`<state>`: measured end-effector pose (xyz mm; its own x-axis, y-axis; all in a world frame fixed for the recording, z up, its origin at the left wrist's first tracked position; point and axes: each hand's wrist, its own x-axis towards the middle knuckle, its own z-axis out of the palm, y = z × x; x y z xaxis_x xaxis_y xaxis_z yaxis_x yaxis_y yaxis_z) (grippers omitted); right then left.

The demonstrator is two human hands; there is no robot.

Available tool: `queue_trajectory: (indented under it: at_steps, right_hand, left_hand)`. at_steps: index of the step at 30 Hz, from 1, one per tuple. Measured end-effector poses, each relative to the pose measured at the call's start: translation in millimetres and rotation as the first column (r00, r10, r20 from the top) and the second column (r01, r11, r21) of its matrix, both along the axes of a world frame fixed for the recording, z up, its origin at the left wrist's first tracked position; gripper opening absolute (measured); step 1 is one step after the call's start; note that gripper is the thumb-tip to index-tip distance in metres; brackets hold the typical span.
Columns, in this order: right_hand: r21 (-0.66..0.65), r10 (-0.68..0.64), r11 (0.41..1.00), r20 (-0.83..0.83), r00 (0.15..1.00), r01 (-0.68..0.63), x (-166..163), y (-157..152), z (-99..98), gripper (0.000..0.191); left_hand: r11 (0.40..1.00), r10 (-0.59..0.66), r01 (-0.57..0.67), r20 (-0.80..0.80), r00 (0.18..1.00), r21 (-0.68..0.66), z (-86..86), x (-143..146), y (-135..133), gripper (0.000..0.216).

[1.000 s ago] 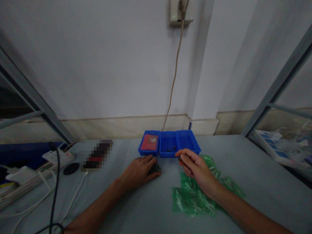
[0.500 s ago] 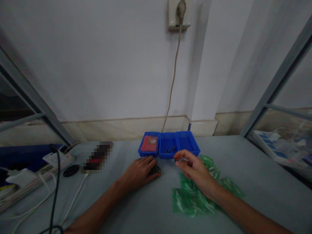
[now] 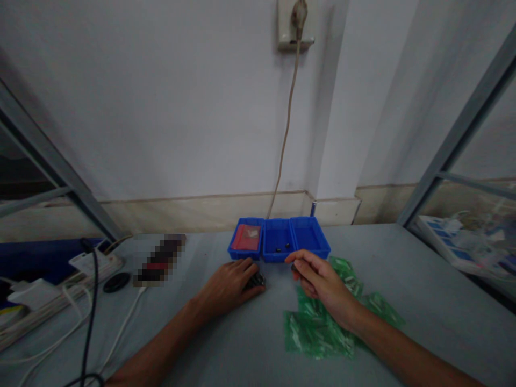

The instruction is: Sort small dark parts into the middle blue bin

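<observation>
My left hand rests on the table, its fingers and thumb curled around a cluster of small dark, shiny metal parts. Between the thumb and fingers of my right hand is a small dark part, mostly hidden by the fingertips. Just beyond both hands stand three blue bins in a row. A few small dark pieces lie in the middle bin. The left bin holds a pink packet; no contents show in the right bin. Green plastic bags lie beneath and beside my right hand.
To the left lie a pixelated phone-like object on a white cable, a round black disc and a power strip with plugs. A black cable crosses the front left. Metal frame bars flank the table before the wall.
My right hand's fingers have shifted and curled further around the small part, which now sits lower under the index finger. The left hand has stayed almost still.
</observation>
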<state>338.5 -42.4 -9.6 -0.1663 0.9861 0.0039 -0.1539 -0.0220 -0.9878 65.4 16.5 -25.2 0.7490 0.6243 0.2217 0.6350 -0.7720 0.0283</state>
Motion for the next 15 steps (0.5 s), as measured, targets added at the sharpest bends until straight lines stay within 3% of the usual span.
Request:
queue_trajectory:
  at_steps: [5,10,15]
  right_hand:
    - [0.136,-0.081,0.989,0.143,0.986,0.061,1.5,0.8,2.2,0.035]
    - [0.370,-0.247,0.919,0.267,0.932,0.138,2.0,-0.6,6.7,0.018]
    - [0.358,-0.231,0.925,0.262,0.937,0.128,2.6,-1.5,5.4,0.020]
  left_hand:
    - [1.000,0.000,0.000,0.029,1.000,-0.004,-1.7,-0.4,0.5,0.037]
    - [1.000,0.004,-0.004,0.010,1.000,-0.020,-1.8,-0.2,0.9,0.036]
    - [1.000,0.006,-0.006,0.020,1.000,-0.023,-3.2,-0.8,1.5,0.037]
